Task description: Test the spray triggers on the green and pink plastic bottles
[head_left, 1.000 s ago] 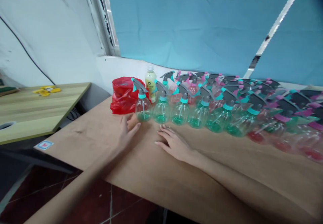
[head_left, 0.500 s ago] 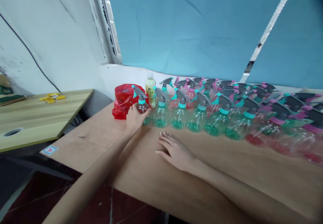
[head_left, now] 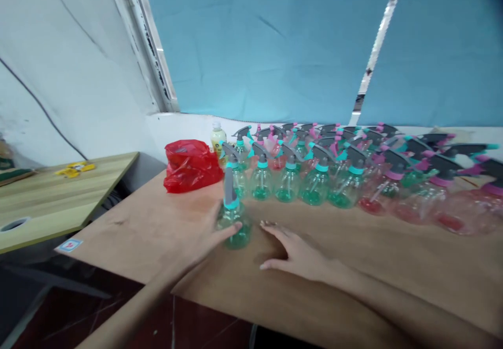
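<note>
A clear green spray bottle [head_left: 237, 227] with a grey and turquoise trigger head stands upright near the middle of the brown table [head_left: 157, 228]. Wrapped round its left side is my left hand [head_left: 214, 233], thumb across the front and slightly blurred. Just right of that bottle, my right hand [head_left: 301, 254] hovers low at the table top, fingers apart and holding nothing. Behind both hands runs a row of green spray bottles [head_left: 261, 184], with pink ones [head_left: 377, 194] farther right.
A red plastic bag [head_left: 190, 166] lies at the table's back left, beside a pale yellow drink bottle [head_left: 217, 138]. On the left, a separate wooden desk [head_left: 51, 197] carries a yellow item [head_left: 75, 168]. A blue curtain [head_left: 275, 50] hangs behind.
My left hand has brought the green bottle from beside the red bag toward the table's front. My right hand has shifted slightly, fingers spread wider. The camera view has shifted.
</note>
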Demonstrator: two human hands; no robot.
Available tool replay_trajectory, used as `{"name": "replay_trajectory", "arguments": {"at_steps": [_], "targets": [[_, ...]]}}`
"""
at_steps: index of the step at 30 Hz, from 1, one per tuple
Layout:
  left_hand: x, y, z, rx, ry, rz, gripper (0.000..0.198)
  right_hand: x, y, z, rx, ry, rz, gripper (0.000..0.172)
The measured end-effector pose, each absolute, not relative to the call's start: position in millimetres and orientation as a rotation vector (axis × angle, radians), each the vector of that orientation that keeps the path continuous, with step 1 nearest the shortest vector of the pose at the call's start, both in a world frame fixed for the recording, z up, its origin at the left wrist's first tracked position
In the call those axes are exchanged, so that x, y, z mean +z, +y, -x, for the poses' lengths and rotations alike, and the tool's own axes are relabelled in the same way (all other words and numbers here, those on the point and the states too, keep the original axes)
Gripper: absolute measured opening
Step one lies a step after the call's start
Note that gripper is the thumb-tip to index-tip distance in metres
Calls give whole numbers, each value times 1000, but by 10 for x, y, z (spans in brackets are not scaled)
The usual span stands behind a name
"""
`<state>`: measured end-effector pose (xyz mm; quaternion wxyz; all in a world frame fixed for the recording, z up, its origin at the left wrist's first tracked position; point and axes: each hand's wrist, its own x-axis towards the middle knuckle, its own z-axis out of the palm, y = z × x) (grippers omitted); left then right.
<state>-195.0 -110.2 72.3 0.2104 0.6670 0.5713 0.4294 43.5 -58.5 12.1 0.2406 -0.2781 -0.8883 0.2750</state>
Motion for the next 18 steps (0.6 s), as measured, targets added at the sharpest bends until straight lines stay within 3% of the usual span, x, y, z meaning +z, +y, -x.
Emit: {"name": "replay_trajectory", "arguments": {"at_steps": [3, 6, 12, 15, 18], "targets": [[736, -1082, 1568, 1030, 1265, -1732, 55, 136, -591, -622, 911, -2271, 774, 96], [655, -906, 1230, 976, 1102, -1710, 58, 144, -567, -801, 1055, -2078, 736, 101], [445, -479, 735, 980, 909, -1838, 64, 162, -446, -1156, 1075, -1842, 825, 97], [514, -353, 596, 967, 964, -2029, 61, 183, -376, -1292, 984, -1843, 884, 92], [701, -288, 454, 951, 980, -1994, 70, 199, -325, -1358, 966, -1852, 924, 90]]}}
